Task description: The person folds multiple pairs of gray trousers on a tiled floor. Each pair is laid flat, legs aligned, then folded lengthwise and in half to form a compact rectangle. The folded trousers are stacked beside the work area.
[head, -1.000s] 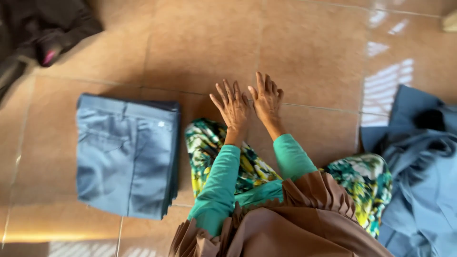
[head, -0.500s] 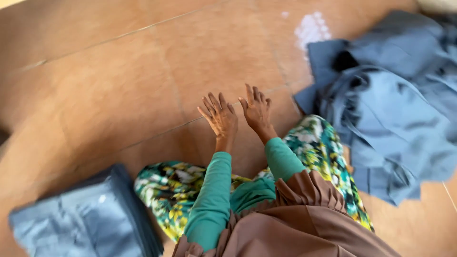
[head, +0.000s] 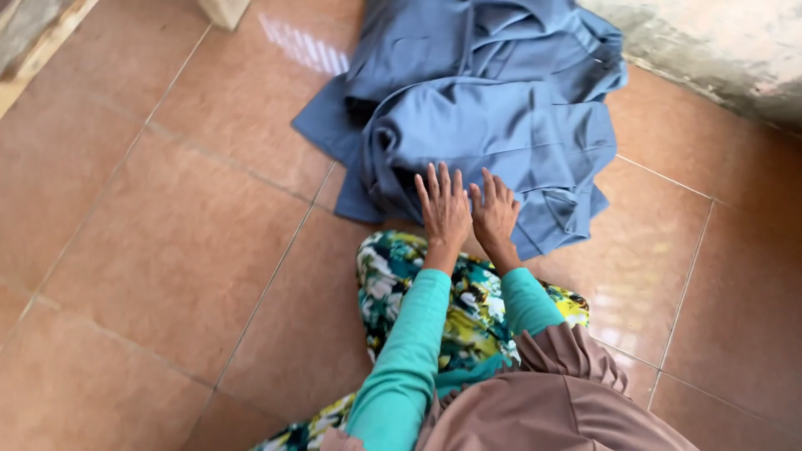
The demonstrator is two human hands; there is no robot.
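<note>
On blue garment pile (head: 493, 108), left hand (head: 444, 209), right hand (head: 496, 210), flat.

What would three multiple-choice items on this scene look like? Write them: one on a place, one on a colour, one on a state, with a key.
1. Where does the pile of garments lie?
A. On the tiled floor, ahead of the person's knees
B. On a table
C. In a basket

2. What colour are the person's sleeves?
A. Red
B. Teal green
C. White

3. How are the left hand and right hand held?
A. Clenched into fists
B. Each gripping a hanger
C. Flat and open, fingers spread, side by side at the pile's near edge

Key: 1 A, the grey-blue cloth spreads over the brown tiles; 2 B, both forearms are covered in teal green; 3 C, all the fingers are stretched out and nothing is grasped.
</note>
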